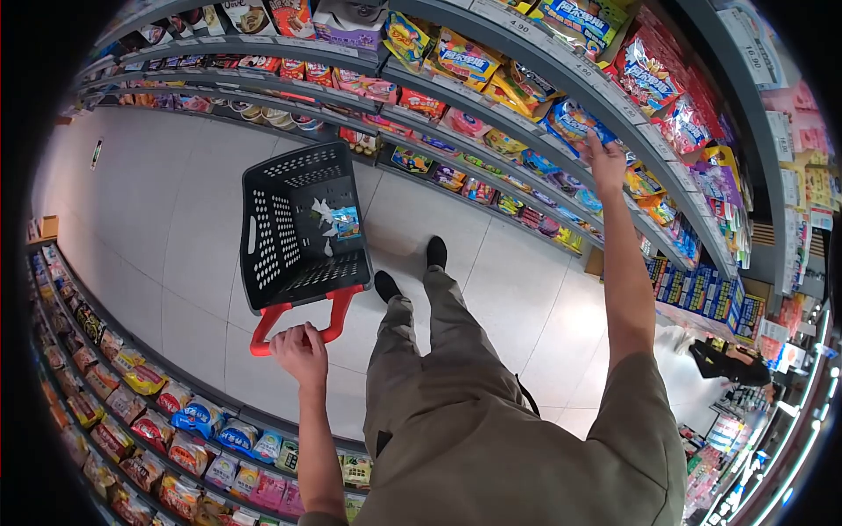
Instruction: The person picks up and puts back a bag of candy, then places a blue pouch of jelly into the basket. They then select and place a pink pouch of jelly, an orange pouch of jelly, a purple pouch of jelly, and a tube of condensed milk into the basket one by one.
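Observation:
My left hand [300, 352] is closed around the red handle [333, 317] of a black shopping basket [270, 230]. Inside the basket lie a small blue packet [347, 223] and some crumpled white pieces whose kind I cannot make out. My right arm reaches out to the shelf on the right, where my right hand [605, 165] pinches the lower right edge of a blue candy bag [572, 121]. That bag is at the front of the shelf, beside yellow candy bags [516, 89]. Part of its edge is hidden by my fingers.
Shelves of colourful candy bags [649, 74] with price strips [592, 74] curve along the top and right. A lower shelf of snack bags [197, 416] runs along the left. Between them is a tiled floor [167, 193], with my feet [436, 252] behind the basket.

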Demonstrator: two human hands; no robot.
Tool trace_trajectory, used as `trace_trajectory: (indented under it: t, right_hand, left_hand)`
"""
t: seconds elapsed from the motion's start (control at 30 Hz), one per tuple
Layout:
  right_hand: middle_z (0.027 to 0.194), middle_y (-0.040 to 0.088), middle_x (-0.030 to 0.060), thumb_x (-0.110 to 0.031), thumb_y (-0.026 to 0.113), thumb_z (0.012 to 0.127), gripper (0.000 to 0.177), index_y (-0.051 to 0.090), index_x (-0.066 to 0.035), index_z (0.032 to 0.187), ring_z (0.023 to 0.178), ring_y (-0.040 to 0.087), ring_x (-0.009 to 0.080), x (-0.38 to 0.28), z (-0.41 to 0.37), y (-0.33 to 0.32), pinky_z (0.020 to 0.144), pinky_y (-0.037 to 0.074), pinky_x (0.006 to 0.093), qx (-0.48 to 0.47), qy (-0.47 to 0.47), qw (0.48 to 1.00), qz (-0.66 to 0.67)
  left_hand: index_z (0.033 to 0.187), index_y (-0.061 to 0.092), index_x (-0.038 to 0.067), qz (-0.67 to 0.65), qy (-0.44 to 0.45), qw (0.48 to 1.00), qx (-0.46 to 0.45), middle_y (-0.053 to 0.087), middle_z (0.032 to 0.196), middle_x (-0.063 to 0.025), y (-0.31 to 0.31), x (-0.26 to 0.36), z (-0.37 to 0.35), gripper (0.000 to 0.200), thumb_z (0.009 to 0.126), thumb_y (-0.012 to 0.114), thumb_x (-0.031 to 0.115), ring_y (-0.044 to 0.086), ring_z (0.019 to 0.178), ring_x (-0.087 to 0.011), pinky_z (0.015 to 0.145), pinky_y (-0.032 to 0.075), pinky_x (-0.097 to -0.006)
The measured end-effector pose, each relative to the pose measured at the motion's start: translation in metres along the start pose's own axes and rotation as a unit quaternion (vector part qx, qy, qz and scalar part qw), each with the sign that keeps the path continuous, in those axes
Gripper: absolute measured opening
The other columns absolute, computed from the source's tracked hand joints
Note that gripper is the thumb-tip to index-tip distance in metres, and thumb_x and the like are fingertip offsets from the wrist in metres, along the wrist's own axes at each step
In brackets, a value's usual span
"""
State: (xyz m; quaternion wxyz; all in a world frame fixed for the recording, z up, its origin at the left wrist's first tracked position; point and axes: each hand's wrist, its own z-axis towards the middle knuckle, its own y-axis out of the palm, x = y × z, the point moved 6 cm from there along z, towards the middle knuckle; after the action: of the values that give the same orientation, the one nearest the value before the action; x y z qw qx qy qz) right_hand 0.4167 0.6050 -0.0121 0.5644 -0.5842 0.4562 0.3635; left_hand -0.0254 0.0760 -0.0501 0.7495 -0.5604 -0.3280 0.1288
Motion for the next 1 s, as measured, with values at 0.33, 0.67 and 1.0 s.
trace_trajectory:
  t: [0.33,0.67,1.0]
  right_hand:
    - [0.092,0.073,0.0140,-0.020,0.064,0.098,0.024,0.063,0.003,0.105,0.083,0.074,0.0183,0.003,0.011,-0.017,0.066,0.058,0.0244,-0.008,0.064,0.996,0.065]
    - [0.098,0.070,0.0132,-0.017,0.063,0.098,0.025,0.062,0.006,0.108,0.084,0.074,0.0192,0.007,0.011,-0.028,0.068,0.058,0.0238,0.018,0.060,0.995,0.080]
    - [0.097,0.070,0.0127,-0.016,0.065,0.098,0.025,0.061,0.006,0.109,0.086,0.074,0.0197,0.010,0.007,-0.028,0.072,0.060,0.0266,0.013,0.079,0.990,0.116]
  left_hand:
    - [0.071,0.063,0.006,-0.001,0.000,1.000,0.000,0.061,0.069,-0.0073,0.000,0.001,0.000,0.019,0.087,0.065,0.015,0.054,0.076,-0.0287,0.082,0.039,-0.0425]
    - [0.071,0.064,0.005,0.006,-0.001,1.000,-0.011,0.063,0.070,-0.0082,0.002,0.001,0.002,0.018,0.086,0.065,0.015,0.054,0.076,-0.0289,0.082,0.039,-0.0423]
    - [0.073,0.066,0.005,0.010,0.000,1.000,-0.010,0.064,0.071,-0.0085,0.001,0.001,0.000,0.016,0.086,0.065,0.015,0.055,0.076,-0.0285,0.083,0.040,-0.0423]
